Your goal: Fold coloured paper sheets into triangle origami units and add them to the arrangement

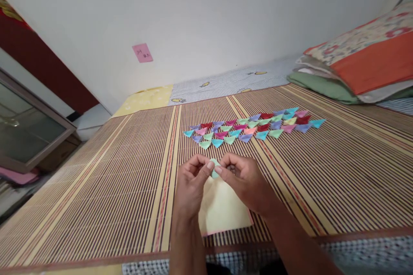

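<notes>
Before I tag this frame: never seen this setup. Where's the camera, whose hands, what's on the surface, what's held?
There's no machine here, only one person's two bare hands. The single picture comes from a camera worn on that person's head, looking forward and down. The left hand and right hand meet near the middle, their fingers pinching a small pale green paper. Below it, a pale yellow sheet lies on a striped mat. Farther out are rows of small folded paper triangles in many colours. A stack of cloth items sits on the picture's right, and a pink note is on the wall.
</notes>
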Demonstrator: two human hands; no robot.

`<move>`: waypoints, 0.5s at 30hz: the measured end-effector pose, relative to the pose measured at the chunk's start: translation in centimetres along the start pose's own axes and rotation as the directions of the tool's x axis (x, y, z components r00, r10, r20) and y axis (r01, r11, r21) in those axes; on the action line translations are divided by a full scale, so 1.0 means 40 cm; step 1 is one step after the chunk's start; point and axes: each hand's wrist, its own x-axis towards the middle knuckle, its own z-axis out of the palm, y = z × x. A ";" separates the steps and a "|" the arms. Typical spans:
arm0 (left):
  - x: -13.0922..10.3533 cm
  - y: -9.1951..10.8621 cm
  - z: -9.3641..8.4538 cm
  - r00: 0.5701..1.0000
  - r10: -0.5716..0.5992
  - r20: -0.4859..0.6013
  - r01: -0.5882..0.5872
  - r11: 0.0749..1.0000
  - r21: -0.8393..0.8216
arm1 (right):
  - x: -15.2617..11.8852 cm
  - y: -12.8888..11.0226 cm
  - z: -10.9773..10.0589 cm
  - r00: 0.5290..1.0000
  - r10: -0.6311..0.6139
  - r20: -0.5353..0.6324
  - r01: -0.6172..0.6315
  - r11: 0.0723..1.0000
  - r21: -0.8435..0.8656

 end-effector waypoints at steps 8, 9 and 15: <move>0.001 -0.001 0.001 0.999 -0.043 0.016 0.044 0.998 -0.043 | -0.001 -0.001 -0.005 0.999 0.033 0.017 -0.033 0.999 0.005; 0.001 -0.002 0.000 0.999 -0.034 -0.006 0.034 0.997 -0.065 | -0.001 -0.001 -0.004 0.999 0.035 0.025 -0.036 0.999 0.029; 0.006 -0.016 0.007 0.995 0.062 -0.077 -0.071 0.990 -0.119 | -0.005 -0.011 0.015 0.997 -0.022 -0.069 0.029 0.994 0.105</move>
